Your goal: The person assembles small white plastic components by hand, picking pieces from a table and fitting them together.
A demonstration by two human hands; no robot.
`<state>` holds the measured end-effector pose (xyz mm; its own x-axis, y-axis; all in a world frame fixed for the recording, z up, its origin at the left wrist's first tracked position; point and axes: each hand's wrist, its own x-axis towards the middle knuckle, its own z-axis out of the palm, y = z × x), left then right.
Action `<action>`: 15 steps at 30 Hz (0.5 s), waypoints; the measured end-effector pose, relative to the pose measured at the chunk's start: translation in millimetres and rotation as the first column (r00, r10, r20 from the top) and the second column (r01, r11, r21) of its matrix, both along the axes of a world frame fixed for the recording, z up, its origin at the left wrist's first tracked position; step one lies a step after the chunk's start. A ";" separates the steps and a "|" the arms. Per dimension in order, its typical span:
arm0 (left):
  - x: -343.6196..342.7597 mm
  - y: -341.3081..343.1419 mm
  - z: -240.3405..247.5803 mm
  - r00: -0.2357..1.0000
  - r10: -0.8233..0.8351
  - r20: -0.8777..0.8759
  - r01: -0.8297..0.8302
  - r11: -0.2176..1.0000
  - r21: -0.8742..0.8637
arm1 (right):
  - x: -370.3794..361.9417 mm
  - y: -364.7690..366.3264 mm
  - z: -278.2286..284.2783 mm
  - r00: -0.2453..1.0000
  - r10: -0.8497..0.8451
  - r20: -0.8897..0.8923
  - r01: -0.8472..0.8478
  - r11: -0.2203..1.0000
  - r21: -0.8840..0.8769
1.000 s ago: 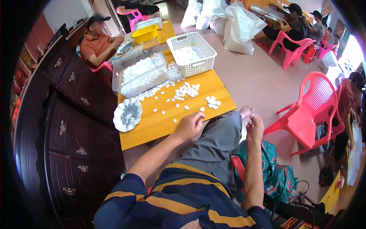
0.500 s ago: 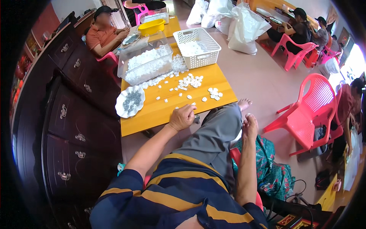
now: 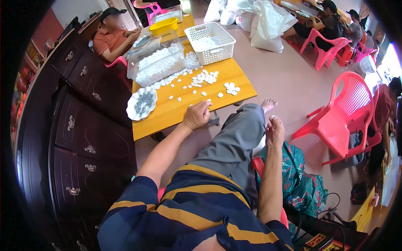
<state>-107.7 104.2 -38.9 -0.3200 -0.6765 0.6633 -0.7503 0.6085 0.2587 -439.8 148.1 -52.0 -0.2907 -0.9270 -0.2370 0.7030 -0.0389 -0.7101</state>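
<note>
My left hand rests at the front edge of the yellow wooden table, its fingers curled closed. A small white piece shows at its fingertips; whether it is held or lies on the table I cannot tell. Over my right thigh, my right hand is raised with fingers bent together, and a tiny white plastic piece shows at the tips. On the table lie a loose pile of small white plastic pieces and a smaller group of rounder white pieces. A scalloped white dish holds small dark grey parts.
A clear bin full of white pieces and a white perforated basket stand farther back, before a yellow basin. Dark drawers line the left. A pink chair stands right. Other people sit working nearby.
The whole view has shifted a little, so the table and both hands appear higher in the picture. Both hands keep nearly the same places and closed poses.
</note>
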 end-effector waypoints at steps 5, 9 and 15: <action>-3.4 0.1 0.7 1.000 0.000 -0.016 0.000 1.000 -0.008 | -10.4 7.1 -0.7 1.000 -0.025 0.000 0.025 0.999 0.027; 0.5 -3.8 -4.7 0.999 0.030 0.021 -0.030 0.999 0.017 | -13.9 6.7 -4.5 1.000 -0.015 0.003 0.015 1.000 0.010; -0.6 -1.9 -4.8 0.999 0.015 -0.046 -0.015 1.000 0.007 | -15.1 8.6 -1.7 1.000 -0.011 0.005 0.011 0.999 0.038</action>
<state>-108.3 102.3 -43.7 -0.2789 -0.6851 0.6729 -0.7465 0.5955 0.2969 -454.9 156.7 -53.7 -0.2998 -0.9140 -0.2733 0.7061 -0.0200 -0.7078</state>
